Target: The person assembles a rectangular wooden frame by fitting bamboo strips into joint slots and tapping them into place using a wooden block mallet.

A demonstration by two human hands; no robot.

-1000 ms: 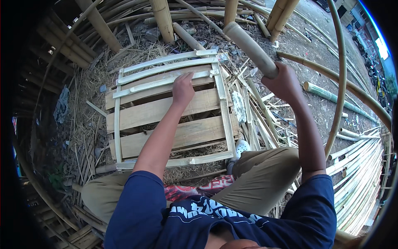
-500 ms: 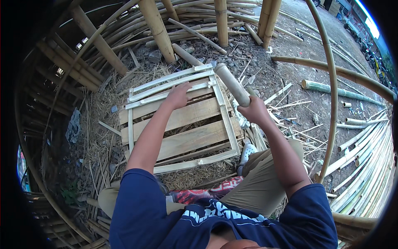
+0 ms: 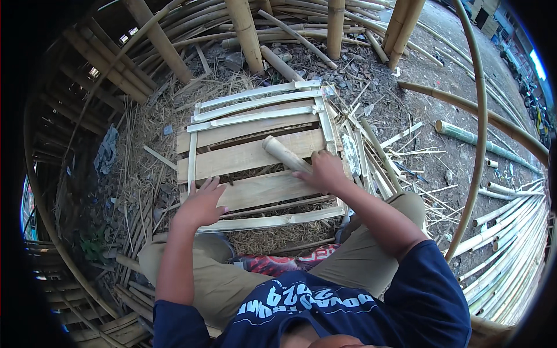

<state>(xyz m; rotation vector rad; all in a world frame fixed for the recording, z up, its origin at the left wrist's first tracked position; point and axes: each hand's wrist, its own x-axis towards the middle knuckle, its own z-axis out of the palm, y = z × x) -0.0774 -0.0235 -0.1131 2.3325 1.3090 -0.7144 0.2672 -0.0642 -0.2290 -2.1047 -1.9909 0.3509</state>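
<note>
A frame of pale split-bamboo strips (image 3: 264,108) lies on a low platform of wooden slats (image 3: 238,191) in front of me. Several cross strips are grouped at its far end. My right hand (image 3: 326,173) is closed around the lower end of a short, thick bamboo club (image 3: 284,153), which lies slanted low over the middle slats; I cannot tell whether it touches them. At the near left corner, my left hand (image 3: 201,202) has its fingers spread over the frame's left side strip, holding nothing.
Bamboo poles (image 3: 510,232) are stacked at the right, and a green bamboo pole (image 3: 487,146) lies beyond them. Upright bamboo posts (image 3: 243,35) stand at the back. Split offcuts (image 3: 377,151) litter the ground beside the platform. A curved pole (image 3: 480,116) rises at my right.
My left hand has moved from the far strips to the near left corner. My right hand has brought the bamboo club inward and nearer, from beyond the right edge to over the slats.
</note>
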